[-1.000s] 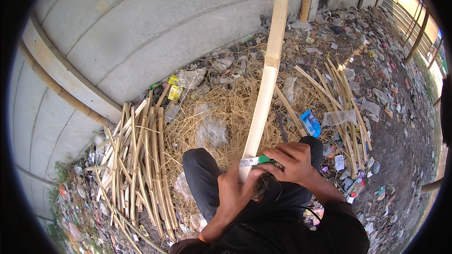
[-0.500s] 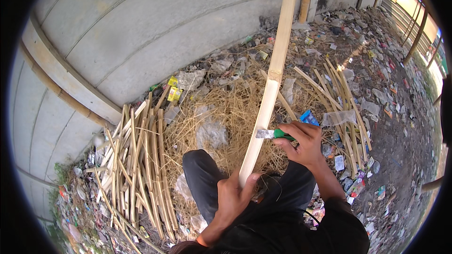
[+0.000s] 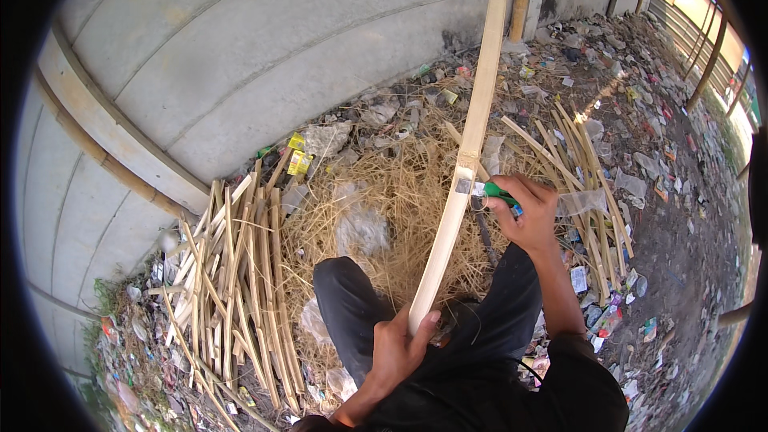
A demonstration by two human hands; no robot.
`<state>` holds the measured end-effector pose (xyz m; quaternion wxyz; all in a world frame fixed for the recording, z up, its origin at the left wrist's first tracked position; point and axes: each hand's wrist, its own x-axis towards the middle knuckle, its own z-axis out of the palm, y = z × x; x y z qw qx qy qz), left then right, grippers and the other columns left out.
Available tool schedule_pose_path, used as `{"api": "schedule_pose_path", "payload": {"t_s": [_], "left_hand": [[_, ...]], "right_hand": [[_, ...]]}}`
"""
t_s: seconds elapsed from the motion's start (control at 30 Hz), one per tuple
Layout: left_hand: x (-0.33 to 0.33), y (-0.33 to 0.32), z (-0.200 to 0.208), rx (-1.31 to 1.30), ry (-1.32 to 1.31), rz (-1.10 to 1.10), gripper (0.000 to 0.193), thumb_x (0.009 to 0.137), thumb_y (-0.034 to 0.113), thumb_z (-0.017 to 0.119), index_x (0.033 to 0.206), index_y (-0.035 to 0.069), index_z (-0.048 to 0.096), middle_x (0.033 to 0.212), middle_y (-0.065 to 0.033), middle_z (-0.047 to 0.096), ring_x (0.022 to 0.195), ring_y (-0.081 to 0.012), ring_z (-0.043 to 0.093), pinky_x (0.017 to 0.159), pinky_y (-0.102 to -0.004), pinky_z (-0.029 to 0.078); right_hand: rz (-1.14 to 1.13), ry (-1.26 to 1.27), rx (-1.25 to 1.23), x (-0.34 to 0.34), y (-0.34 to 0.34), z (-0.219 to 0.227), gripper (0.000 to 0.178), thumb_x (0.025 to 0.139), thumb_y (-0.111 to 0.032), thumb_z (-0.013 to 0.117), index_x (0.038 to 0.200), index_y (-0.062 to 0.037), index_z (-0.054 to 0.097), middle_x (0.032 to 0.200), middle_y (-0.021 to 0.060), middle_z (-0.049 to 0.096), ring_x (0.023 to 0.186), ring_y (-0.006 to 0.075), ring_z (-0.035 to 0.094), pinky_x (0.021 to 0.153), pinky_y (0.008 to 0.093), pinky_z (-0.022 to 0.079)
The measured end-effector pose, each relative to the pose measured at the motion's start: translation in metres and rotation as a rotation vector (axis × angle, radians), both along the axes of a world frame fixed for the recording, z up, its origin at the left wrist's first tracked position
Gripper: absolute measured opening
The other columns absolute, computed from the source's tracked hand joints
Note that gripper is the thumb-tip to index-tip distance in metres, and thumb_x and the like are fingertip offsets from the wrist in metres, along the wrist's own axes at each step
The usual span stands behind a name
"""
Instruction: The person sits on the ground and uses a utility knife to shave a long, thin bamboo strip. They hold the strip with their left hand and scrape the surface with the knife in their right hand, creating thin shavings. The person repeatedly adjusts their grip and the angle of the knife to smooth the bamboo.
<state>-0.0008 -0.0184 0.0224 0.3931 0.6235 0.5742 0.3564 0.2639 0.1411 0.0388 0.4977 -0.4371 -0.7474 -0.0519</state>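
Our left hand [image 3: 398, 350] grips the long pale split-bamboo strip [image 3: 470, 144] at its near end; it runs toward twelve o'clock, our right hand [image 3: 528, 212] pressing a green-handled knife [image 3: 494, 190] against it.

Pale yellow bamboo strip [image 3: 468, 168], green-handled knife [image 3: 496, 190], black trousers [image 3: 352, 312], grey wall [image 3: 240, 56].

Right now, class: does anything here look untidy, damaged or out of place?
Yes. Litter lies all over the ground along the wall, and straw-like shavings spread around the knees. The split strips lie in a loose, uneven pile. The pole itself looks sound.
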Motion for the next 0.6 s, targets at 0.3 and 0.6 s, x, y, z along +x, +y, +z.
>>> {"api": "schedule_pose_path", "payload": {"t_s": [0.3, 0.6], "left_hand": [[-0.007, -0.002, 0.000, -0.111, -0.119, -0.032, 0.033, 0.108, 0.028, 0.071, 0.114, -0.004, 0.074, 0.067, -0.0105, 0.069, 0.060, -0.0125, 0.068, 0.058, -0.0311, 0.051], [-0.030, 0.010, -0.028, -0.240, -0.365, -0.085, 0.030, 0.110, 0.027, 0.069, 0.101, -0.002, 0.073, 0.065, 0.0047, 0.055, 0.063, -0.0031, 0.049, 0.056, -0.0256, 0.041]], "right_hand": [[-0.004, 0.090, 0.018, -0.010, 0.004, -0.011, 0.028, 0.090, -0.031, 0.086, 0.103, -0.0077, 0.077, 0.084, 0.0067, 0.077, 0.064, 0.0253, 0.072, 0.057, 0.0353, 0.053], [0.122, 0.161, -0.268, -0.019, -0.007, -0.012, 0.025, 0.094, -0.030, 0.083, 0.102, -0.0075, 0.076, 0.086, 0.0075, 0.076, 0.066, 0.0261, 0.072, 0.060, 0.0343, 0.054]]}}
